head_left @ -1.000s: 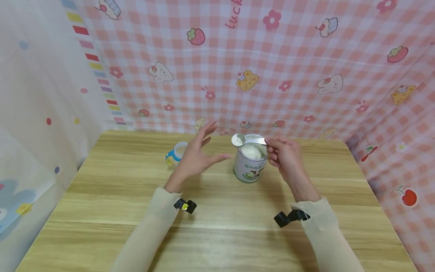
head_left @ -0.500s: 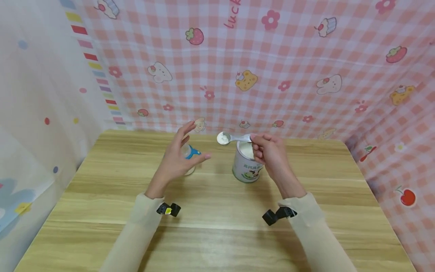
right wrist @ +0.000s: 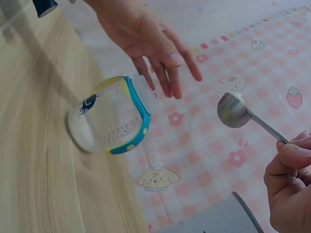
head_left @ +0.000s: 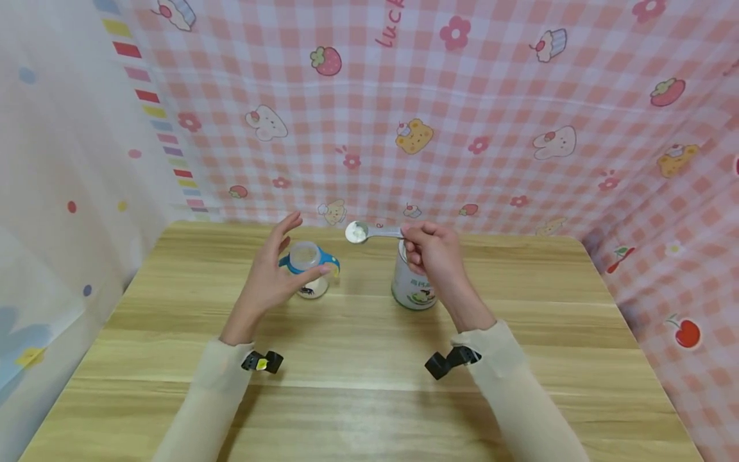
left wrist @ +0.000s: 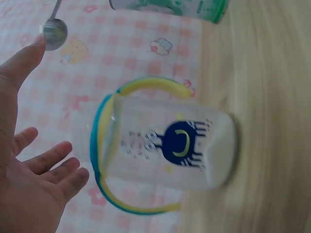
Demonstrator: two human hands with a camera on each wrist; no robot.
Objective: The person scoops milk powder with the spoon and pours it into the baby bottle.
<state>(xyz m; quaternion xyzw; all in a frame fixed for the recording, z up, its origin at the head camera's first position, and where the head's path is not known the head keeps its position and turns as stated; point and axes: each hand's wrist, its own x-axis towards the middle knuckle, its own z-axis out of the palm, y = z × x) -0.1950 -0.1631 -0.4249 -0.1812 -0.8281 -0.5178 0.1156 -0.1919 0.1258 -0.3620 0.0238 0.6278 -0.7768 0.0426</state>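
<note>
My right hand (head_left: pixel 435 255) pinches the handle of a metal measuring spoon (head_left: pixel 357 232), its bowl heaped with white powder and held in the air between the can and the bottle. Below that hand stands a milk powder can (head_left: pixel 414 290), its opening mostly covered by the hand. My left hand (head_left: pixel 267 277) is spread, thumb apart from the fingers, beside a clear baby bottle (left wrist: pixel 160 141). The uncapped bottle stands upright on the table. A blue and yellow two-handled ring (right wrist: pixel 138 114) circles its neck, and white powder lies at its bottom.
The wooden table (head_left: pixel 358 410) runs up to a pink checked cloth (head_left: pixel 369 128) hanging behind it. A pale curtain (head_left: pixel 69 160) hangs at the left. Each wrist wears a black camera band.
Both hands have moved left. The spoon has travelled from over the can toward the bottle, still carrying powder. The left hand has uncovered more of the bottle.
</note>
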